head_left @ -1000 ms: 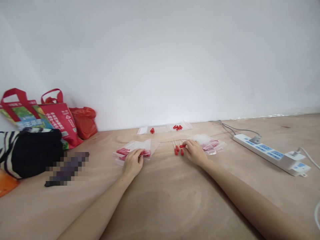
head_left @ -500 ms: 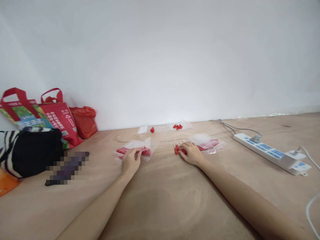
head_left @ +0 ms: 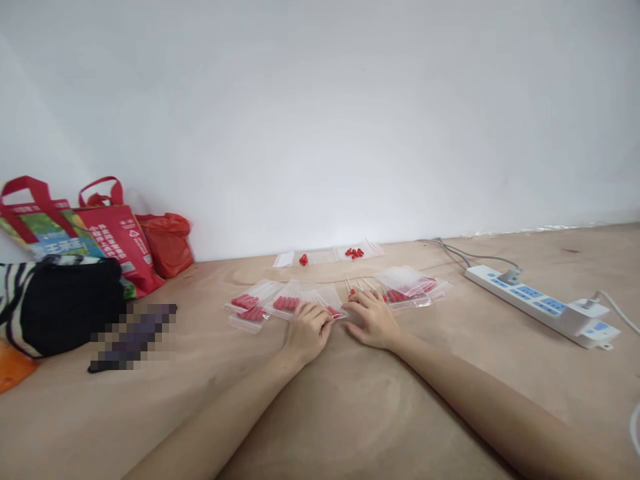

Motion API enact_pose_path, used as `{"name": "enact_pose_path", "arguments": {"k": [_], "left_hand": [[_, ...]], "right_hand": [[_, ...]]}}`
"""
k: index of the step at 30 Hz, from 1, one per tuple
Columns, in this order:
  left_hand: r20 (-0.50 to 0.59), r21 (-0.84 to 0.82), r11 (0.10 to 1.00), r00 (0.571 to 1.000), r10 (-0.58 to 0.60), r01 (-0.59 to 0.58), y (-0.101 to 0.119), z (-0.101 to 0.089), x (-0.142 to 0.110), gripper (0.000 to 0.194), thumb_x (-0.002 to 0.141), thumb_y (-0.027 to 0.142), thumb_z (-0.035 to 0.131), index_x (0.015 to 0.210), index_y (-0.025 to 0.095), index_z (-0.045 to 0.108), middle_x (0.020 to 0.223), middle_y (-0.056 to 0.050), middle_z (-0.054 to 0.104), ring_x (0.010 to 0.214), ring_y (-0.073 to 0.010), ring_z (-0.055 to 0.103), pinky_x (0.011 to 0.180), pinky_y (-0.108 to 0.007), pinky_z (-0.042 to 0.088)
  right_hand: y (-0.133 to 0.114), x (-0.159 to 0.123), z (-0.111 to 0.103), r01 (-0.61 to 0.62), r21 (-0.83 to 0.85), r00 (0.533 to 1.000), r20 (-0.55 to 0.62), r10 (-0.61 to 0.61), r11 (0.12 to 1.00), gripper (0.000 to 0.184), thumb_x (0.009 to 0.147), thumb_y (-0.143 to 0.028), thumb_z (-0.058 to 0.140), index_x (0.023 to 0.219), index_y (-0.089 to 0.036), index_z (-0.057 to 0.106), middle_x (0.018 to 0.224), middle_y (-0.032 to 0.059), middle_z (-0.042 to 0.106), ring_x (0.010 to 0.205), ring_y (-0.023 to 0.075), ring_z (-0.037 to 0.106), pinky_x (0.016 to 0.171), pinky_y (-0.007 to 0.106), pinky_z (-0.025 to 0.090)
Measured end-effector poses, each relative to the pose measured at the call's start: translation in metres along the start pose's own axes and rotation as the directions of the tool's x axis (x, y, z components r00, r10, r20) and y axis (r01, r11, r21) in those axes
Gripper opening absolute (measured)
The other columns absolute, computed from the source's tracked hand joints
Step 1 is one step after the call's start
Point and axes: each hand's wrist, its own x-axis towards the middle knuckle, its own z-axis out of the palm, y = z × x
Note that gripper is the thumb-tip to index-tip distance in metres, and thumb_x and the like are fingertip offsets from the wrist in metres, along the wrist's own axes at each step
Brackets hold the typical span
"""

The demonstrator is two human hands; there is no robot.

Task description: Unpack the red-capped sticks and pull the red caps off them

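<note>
My left hand is closed, pinching the near edge of a clear zip bag with red-tipped sticks inside. Its fingers hide part of that bag. Just to the right, my right hand lies low over the table with bent fingers and the thumb apart. Its fingertips are close to the bag's right corner; whether they touch it is unclear. Behind those fingers lie several loose red-tipped sticks, partly covered. More filled zip bags are spread to the left, and a stack of filled bags lies on the right.
At the wall are small bags with red pieces on and beside them. A white power strip with plugs and cables lies at right. Shopping bags, a black cloth item and a pixelated dark object occupy the left.
My left hand has moved right with a zip bag, baring the bags on the left. My right hand has shifted slightly left and nearer me, its fingers now by that bag's corner.
</note>
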Motion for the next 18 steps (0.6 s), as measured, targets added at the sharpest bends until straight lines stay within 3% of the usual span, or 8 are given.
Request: {"name": "enact_pose_path", "arguments": {"k": [3, 12, 18], "left_hand": [[0.033, -0.048, 0.999, 0.999, -0.01, 0.012, 0.0, 0.003, 0.002, 0.015, 0.079, 0.018, 0.048, 0.072, 0.019, 0.061, 0.079, -0.001, 0.065, 0.08, -0.0169, 0.055, 0.076, -0.034, 0.04], [0.05, -0.232, 0.971, 0.997, -0.052, 0.062, -0.019, -0.003, -0.004, 0.017, 0.08, 0.02, 0.049, 0.071, 0.018, 0.063, 0.081, -0.002, 0.065, 0.08, -0.0156, 0.056, 0.077, -0.033, 0.042], [0.062, -0.328, 0.926, 0.982, -0.176, 0.187, -0.02, -0.002, -0.002, 0.01, 0.072, 0.015, 0.058, 0.063, 0.018, 0.062, 0.082, -0.002, 0.064, 0.081, -0.0162, 0.056, 0.079, -0.034, 0.042]], "right_hand": [[-0.004, 0.004, 0.008, 0.002, -0.015, 1.0, 0.031, -0.001, 1.0, 0.016, 0.078, -0.025, 0.048, 0.087, -0.022, 0.061, 0.086, 0.0036, 0.059, 0.086, 0.0179, 0.046, 0.075, 0.033, 0.025], [0.004, 0.003, 0.017, 0.069, -0.009, 0.998, -0.011, -0.069, 0.998, 0.013, 0.079, -0.02, 0.049, 0.076, -0.02, 0.062, 0.071, 0.0016, 0.057, 0.076, 0.0153, 0.044, 0.073, 0.032, 0.024], [0.001, 0.004, 0.014, 0.13, 0.023, 0.991, -0.044, -0.129, 0.991, 0.011, 0.077, -0.019, 0.051, 0.084, -0.019, 0.06, 0.082, 0.003, 0.058, 0.08, 0.0156, 0.045, 0.073, 0.031, 0.027]]}}
